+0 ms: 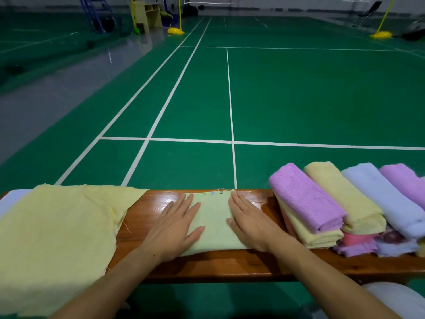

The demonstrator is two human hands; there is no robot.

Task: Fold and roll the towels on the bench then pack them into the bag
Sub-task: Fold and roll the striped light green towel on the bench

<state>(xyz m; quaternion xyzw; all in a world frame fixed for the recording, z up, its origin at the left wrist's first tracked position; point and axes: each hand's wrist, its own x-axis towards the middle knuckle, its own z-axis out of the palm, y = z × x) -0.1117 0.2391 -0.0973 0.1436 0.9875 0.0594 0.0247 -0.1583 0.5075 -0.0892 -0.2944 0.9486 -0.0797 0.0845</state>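
- At the desk's (pixel 213 265) left end a yellow towel (pixel 57 238) lies spread out and unfolded, over something pale blue, perhaps another towel.
- Mid-desk, the left hand (pixel 174 226) and right hand (pixel 250 224) press flat, fingers straight, on a folded green towel (pixel 215 224), not yet rolled.
- Rightward, rolled towels (pixel 345 203) lie stacked on the desk; no bag is in view, so packing remains.
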